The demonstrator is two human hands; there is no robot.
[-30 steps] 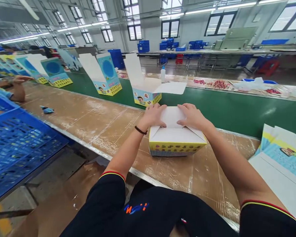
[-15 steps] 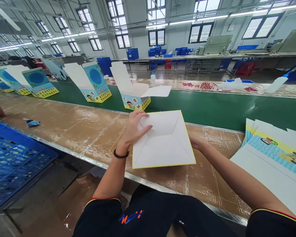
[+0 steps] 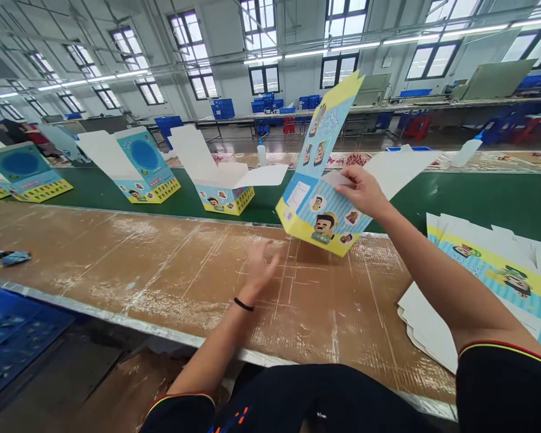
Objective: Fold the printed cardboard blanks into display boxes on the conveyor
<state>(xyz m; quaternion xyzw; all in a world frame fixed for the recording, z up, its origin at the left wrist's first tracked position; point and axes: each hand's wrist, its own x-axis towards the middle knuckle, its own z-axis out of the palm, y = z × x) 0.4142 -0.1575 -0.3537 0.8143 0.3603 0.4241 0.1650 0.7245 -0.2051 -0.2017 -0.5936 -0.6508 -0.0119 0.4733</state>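
A printed cardboard box (image 3: 313,207), blue and yellow with cartoon faces, tilts above the near edge of the green belt with its flaps spread. My right hand (image 3: 365,189) pinches its upper edge, thumb on one side and fingers on the other. Lower and to the left, my left hand (image 3: 262,264) is apart from the box, over the brown tabletop. It holds nothing; motion blurs its fingers, which look spread. By my right forearm lies a stack of flat printed cartons (image 3: 491,264).
Along the green belt (image 3: 478,195) stand an open box (image 3: 228,195), another box (image 3: 148,174) and more at the far left. A blue crate (image 3: 18,343) sits at lower left. A crumpled wrapper (image 3: 13,257) lies on the brown tabletop (image 3: 162,258). Glue bottles (image 3: 261,155) stand beyond the belt.
The box has been turned from its white underside or inside to its printed side and moved up and right, toward the belt. My left hand has let go of it and dropped lower.
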